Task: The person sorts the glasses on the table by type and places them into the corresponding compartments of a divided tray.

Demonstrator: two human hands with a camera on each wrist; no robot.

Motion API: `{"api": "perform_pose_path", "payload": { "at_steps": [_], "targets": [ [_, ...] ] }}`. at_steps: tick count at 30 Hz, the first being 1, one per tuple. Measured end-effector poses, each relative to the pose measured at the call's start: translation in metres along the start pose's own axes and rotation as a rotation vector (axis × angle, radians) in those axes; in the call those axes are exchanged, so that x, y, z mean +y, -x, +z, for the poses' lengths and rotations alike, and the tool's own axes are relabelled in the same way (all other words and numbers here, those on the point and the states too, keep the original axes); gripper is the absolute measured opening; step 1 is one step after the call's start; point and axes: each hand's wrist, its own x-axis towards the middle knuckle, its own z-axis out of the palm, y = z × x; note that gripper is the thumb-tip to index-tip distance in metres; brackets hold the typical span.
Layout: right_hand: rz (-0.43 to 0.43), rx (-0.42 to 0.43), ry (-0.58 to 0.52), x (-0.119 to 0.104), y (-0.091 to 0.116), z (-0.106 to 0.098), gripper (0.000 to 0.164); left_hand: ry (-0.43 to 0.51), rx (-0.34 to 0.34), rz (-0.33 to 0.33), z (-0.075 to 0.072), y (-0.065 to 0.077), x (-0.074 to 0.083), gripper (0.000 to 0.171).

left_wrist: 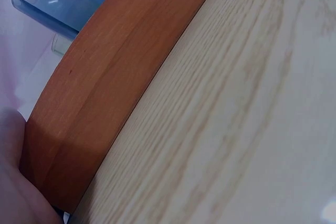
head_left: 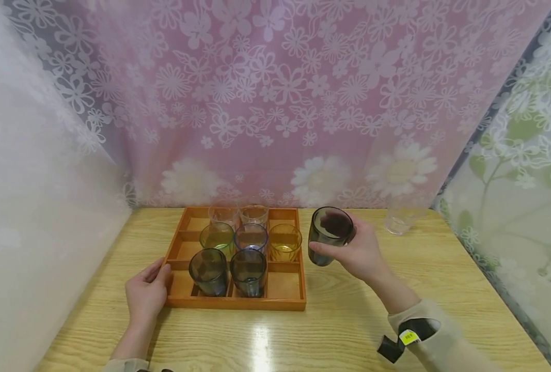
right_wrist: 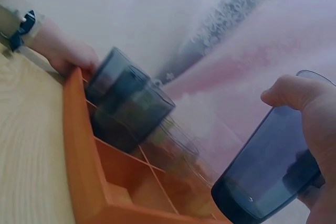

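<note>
My right hand [head_left: 361, 253] grips a dark grey drinking glass [head_left: 324, 253] just right of the wooden compartment tray [head_left: 238, 303]. The glass tilts slightly, mouth up, with the thumb on its near side; some fingers are hidden behind it. At the tray's left side, my left hand [head_left: 147, 292] holds the rim between thumb and fingers. Two more dark grey glasses, one on the left [head_left: 208, 276] and one beside it [head_left: 248, 276], stand in the front row. Behind them are a green glass [head_left: 217, 238], a blue-rimmed glass [head_left: 251, 238] and a yellow glass [head_left: 285, 244].
Two clear glasses, one on the left [head_left: 224, 214] and another [head_left: 254, 214], stand in the tray's back row. A clear glass [head_left: 398, 222] is at the table's back right. Flowered curtains [head_left: 275, 103] hang behind and beside the wood-grain table [head_left: 219, 336].
</note>
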Motion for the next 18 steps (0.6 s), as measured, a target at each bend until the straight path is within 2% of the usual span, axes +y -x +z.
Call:
{"api": "perform_pose_path", "payload": {
  "at_steps": [6,13,18],
  "targets": [
    [0.000,-0.065,-0.069,-0.004,0.007,0.017,0.060,0.017,-0.011,-0.019,0.000,0.001,-0.001,0.037],
    [-0.005,-0.123,-0.105,-0.004,0.015,0.035,0.053,-0.014,0.003,0.020,-0.001,0.001,-0.003,0.036],
    [0.001,-0.159,-0.132,-0.003,0.019,0.047,0.053,0.000,0.002,0.027,-0.001,0.002,-0.002,0.036]
  ]
}}
